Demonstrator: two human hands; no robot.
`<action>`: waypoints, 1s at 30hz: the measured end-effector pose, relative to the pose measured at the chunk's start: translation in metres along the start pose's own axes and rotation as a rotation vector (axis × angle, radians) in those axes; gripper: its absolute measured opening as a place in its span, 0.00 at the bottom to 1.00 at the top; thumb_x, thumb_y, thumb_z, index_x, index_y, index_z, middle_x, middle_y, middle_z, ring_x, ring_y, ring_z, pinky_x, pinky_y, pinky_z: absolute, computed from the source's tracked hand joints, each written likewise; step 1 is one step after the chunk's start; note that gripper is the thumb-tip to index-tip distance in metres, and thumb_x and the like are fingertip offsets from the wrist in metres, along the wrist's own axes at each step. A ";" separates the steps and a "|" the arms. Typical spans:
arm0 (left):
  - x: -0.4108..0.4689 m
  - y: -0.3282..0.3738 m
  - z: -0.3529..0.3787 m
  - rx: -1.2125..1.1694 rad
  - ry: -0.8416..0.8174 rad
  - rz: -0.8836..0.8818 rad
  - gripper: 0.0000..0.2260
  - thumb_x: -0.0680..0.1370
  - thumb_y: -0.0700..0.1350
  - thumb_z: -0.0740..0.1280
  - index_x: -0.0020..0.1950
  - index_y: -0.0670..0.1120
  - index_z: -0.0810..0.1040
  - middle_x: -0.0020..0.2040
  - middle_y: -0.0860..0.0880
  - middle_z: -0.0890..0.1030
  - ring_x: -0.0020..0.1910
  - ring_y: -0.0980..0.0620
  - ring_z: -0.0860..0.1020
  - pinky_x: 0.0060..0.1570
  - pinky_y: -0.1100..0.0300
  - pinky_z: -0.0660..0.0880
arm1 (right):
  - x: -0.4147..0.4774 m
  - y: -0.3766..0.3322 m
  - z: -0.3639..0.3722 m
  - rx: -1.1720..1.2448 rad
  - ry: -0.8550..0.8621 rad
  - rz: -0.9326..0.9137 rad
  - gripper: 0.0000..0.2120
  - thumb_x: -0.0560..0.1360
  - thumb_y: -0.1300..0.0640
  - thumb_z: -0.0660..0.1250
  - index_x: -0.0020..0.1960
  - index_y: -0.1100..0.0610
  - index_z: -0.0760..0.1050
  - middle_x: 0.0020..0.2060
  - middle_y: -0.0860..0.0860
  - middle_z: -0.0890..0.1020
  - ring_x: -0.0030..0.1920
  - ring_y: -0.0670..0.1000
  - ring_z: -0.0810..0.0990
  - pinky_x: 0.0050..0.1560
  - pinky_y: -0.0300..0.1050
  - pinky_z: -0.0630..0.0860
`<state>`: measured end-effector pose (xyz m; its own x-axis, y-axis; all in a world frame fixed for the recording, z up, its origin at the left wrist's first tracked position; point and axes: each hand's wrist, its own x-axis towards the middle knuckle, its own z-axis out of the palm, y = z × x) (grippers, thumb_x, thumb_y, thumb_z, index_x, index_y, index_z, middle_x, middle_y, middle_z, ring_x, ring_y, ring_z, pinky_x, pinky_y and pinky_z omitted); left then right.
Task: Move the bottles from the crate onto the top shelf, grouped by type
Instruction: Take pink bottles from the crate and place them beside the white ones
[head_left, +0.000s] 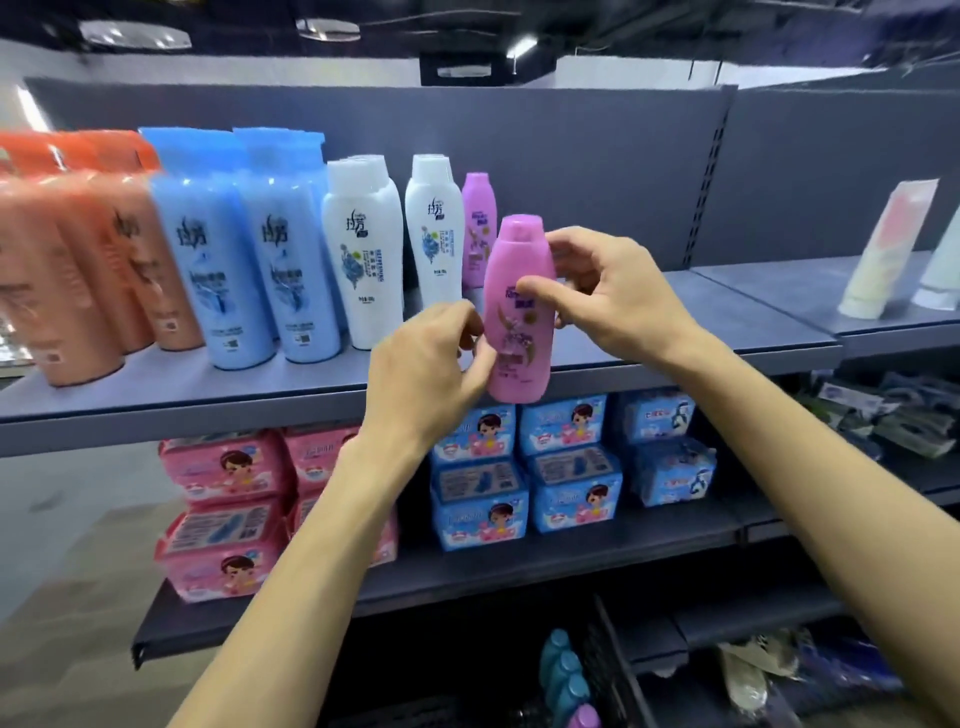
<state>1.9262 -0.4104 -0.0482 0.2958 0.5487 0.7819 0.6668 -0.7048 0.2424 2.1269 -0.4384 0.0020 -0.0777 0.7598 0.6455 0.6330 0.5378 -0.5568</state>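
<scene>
The top shelf spans your view, carrying orange bottles, blue bottles, white bottles and one purple bottle, left to right. Below sit pink packs and blue packs. You hold the pink bottle upright before the shelf's front edge, partly covering the purple one. Your right hand pinches its upper body between thumb and fingers. Your left hand grips its lower side, fingers curled. The crate is dark and cut off at the bottom, and only teal bottles show clearly.
</scene>
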 end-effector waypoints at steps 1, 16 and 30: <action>0.010 0.001 -0.002 0.018 -0.005 0.012 0.06 0.76 0.49 0.65 0.43 0.47 0.76 0.39 0.54 0.78 0.39 0.50 0.77 0.36 0.54 0.75 | 0.009 -0.001 -0.004 -0.007 0.004 -0.011 0.16 0.76 0.50 0.73 0.60 0.57 0.79 0.47 0.47 0.86 0.39 0.57 0.84 0.41 0.52 0.83; 0.084 -0.022 0.028 0.274 -0.179 0.047 0.09 0.75 0.50 0.64 0.52 0.48 0.74 0.45 0.51 0.78 0.47 0.46 0.77 0.39 0.55 0.71 | 0.084 0.059 -0.008 0.142 -0.127 0.174 0.12 0.77 0.53 0.72 0.58 0.53 0.77 0.49 0.48 0.86 0.49 0.47 0.86 0.43 0.44 0.83; 0.079 -0.036 0.044 0.280 -0.221 0.046 0.11 0.75 0.50 0.63 0.54 0.47 0.73 0.46 0.50 0.78 0.46 0.45 0.76 0.41 0.53 0.75 | 0.049 0.088 0.012 -0.156 -0.225 0.237 0.20 0.70 0.51 0.78 0.59 0.53 0.78 0.49 0.46 0.85 0.39 0.44 0.82 0.42 0.35 0.77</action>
<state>1.9556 -0.3223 -0.0201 0.4497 0.6250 0.6381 0.8018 -0.5972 0.0198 2.1694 -0.3490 -0.0217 -0.0717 0.9274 0.3673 0.7621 0.2884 -0.5796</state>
